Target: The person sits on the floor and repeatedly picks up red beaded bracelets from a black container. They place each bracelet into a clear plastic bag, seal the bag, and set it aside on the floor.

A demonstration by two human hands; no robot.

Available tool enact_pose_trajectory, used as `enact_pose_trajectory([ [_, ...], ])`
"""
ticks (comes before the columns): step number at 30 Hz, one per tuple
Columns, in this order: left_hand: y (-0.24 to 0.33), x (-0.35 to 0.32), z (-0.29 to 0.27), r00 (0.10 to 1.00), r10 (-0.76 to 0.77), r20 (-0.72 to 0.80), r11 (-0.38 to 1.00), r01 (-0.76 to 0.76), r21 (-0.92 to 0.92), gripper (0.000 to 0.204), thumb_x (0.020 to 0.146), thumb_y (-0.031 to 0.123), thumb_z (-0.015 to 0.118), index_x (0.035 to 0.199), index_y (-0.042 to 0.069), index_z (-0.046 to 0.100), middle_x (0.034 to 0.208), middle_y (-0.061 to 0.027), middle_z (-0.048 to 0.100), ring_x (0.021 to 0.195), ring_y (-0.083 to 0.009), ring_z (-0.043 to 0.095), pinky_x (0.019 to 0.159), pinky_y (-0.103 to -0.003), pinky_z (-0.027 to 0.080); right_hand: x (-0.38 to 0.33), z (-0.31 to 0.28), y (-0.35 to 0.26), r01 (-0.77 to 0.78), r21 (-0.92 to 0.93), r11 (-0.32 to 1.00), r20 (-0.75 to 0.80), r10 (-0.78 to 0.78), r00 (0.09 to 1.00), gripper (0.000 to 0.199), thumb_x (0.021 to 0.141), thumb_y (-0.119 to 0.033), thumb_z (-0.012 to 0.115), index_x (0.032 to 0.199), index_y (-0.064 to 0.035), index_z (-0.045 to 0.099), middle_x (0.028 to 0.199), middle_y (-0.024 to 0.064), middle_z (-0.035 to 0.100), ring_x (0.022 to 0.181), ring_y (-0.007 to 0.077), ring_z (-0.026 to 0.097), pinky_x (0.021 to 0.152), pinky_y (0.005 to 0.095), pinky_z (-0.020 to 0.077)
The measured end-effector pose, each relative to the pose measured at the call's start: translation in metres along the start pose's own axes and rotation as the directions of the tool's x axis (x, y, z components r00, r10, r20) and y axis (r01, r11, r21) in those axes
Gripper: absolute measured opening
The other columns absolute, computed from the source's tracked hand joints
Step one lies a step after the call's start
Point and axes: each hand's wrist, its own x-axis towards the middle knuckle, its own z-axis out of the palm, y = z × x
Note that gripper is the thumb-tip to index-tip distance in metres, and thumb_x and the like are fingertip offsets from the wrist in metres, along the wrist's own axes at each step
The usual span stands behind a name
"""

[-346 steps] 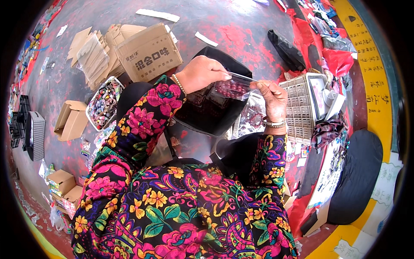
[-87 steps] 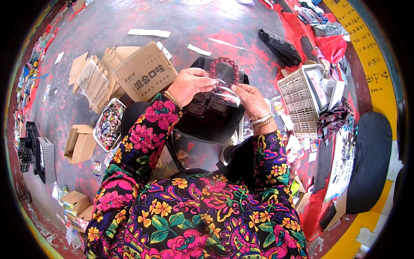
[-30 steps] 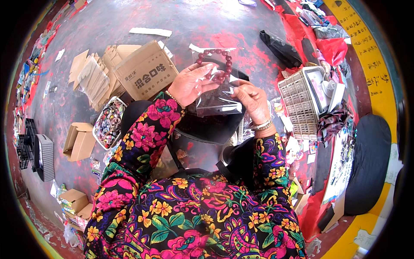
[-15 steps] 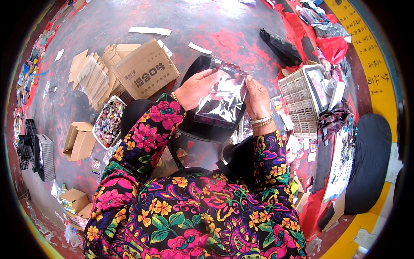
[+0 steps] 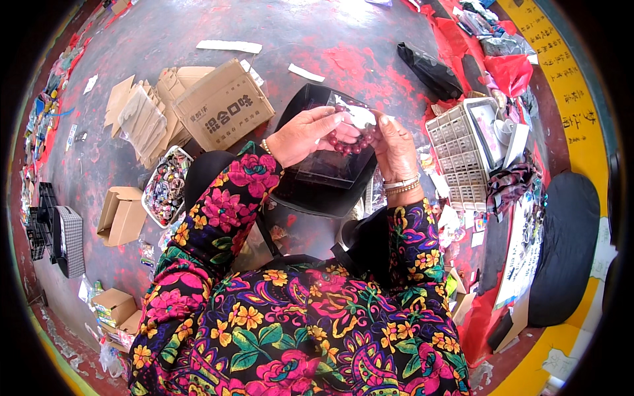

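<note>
Fingers of the left hand (image 5: 302, 135) and right hand (image 5: 395, 146) pinch a clear plastic bag (image 5: 333, 162) holding a dark red bead bracelet (image 5: 350, 142), above a black tray (image 5: 323, 188).

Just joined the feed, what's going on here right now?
A person in a flowered top holds a clear plastic bag up with both hands, left hand and right hand pinching its top. A dark red bead bracelet sits at the bag's mouth between the hands. Cardboard boxes and a white compartment tray lie on the floor around.
</note>
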Motion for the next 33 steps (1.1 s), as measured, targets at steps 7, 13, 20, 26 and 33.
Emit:
enact_pose_trajectory([
  [7,-0.006,0.003,0.0,0.991,0.099,0.092,0.994,-0.103,0.047,0.032,0.096,0.02,0.042,0.119,-0.001,0.047,0.114,-0.0102,0.055,0.104,-0.0186,0.055,0.088,-0.032,0.046,0.004,-0.001,0.005,0.056,0.019,0.998,-0.022,-0.055,0.998,0.021,0.086,-0.017,0.061,0.095,0.0013,0.064,0.087,0.0078,0.066,0.08,0.0155,0.062,0.075,0.0268,0.0476],
  [13,-0.011,0.006,-0.004,0.992,0.127,-0.009,0.984,-0.124,0.13,0.029,0.095,0.018,0.044,0.113,-0.004,0.05,0.111,-0.0129,0.056,0.098,-0.0205,0.058,0.082,-0.029,0.048,0.002,0.009,0.005,0.073,-0.034,0.997,-0.044,-0.075,0.996,0.019,0.087,-0.017,0.059,0.092,0.0012,0.064,0.086,0.0105,0.066,0.08,0.0152,0.062,0.074,0.0269,0.0476],
  [20,-0.014,0.007,-0.013,0.982,-0.031,-0.186,0.991,0.007,-0.131,0.026,0.094,0.02,0.045,0.103,-0.003,0.054,0.098,-0.0163,0.061,0.089,-0.0254,0.062,0.078,-0.033,0.052,0.007,0.007,0.007,-0.08,-0.118,0.99,-0.008,0.079,0.997,0.027,0.091,-0.024,0.054,0.101,0.0002,0.06,0.089,0.009,0.066,0.074,0.0129,0.063,0.064,0.0233,0.0497],
  [26,-0.019,0.009,-0.031,0.973,-0.077,-0.216,0.946,0.003,-0.323,0.027,0.095,0.018,0.039,0.107,-0.004,0.051,0.109,-0.0194,0.056,0.101,-0.0274,0.058,0.087,-0.038,0.048,0.005,-0.002,0.01,-0.337,-0.236,0.911,-0.027,0.341,0.94,0.02,0.087,-0.019,0.059,0.098,-0.0018,0.06,0.082,0.0097,0.066,0.07,0.0129,0.063,0.057,0.0216,0.0505],
  [33,-0.014,0.006,-0.024,0.991,-0.056,-0.122,0.926,0.006,-0.378,0.021,0.09,0.01,0.048,0.107,-0.003,0.052,0.105,-0.0163,0.059,0.096,-0.0269,0.06,0.089,-0.041,0.047,0.011,-0.012,0.016,-0.202,-0.014,0.979,-0.108,0.199,0.974,0.014,0.088,-0.015,0.057,0.095,-0.003,0.06,0.08,0.0097,0.066,0.064,0.0123,0.062,0.054,0.0219,0.0508],
])
